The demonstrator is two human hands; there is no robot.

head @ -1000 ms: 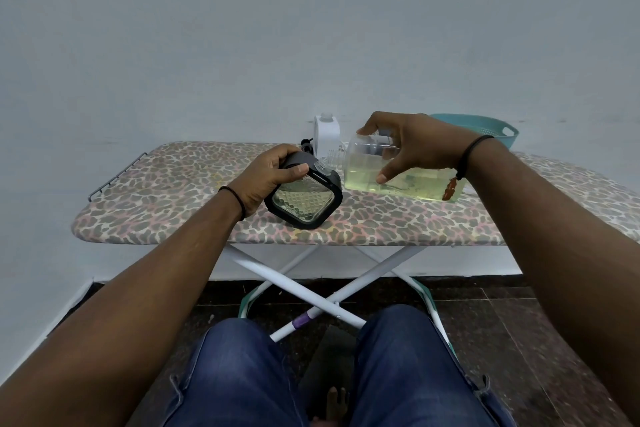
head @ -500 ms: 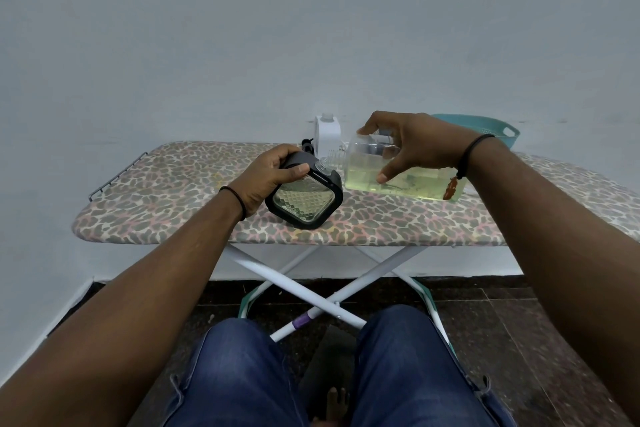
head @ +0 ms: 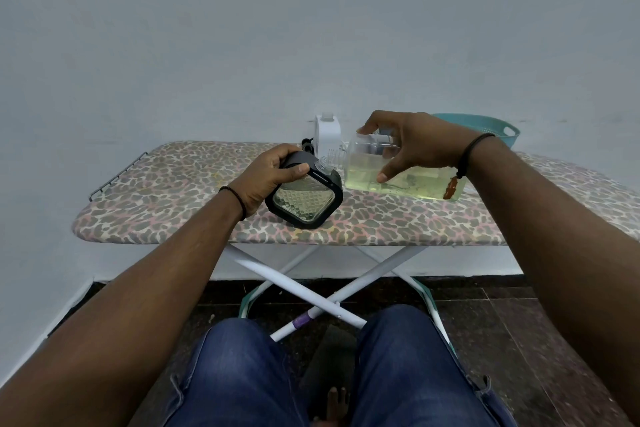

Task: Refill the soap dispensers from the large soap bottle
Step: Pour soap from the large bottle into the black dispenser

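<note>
My right hand [head: 412,146] grips the large clear soap bottle [head: 412,184], which lies tipped on its side with pale yellow soap inside and its threaded neck pointing left. Its mouth meets the neck of a black-framed glass soap dispenser [head: 304,201]. My left hand [head: 266,177] holds that dispenser tilted, its lower corner on the leopard-print ironing board [head: 166,204]. A white dispenser [head: 327,135] stands upright behind them near the wall. A small black pump top [head: 307,146] is partly hidden behind my left hand.
A teal basket [head: 498,130] sits at the board's back right. A wire rest [head: 114,177] sticks out at the board's left end. White crossed legs [head: 311,291] stand under the board. My knees in blue jeans are below, over a dark tiled floor.
</note>
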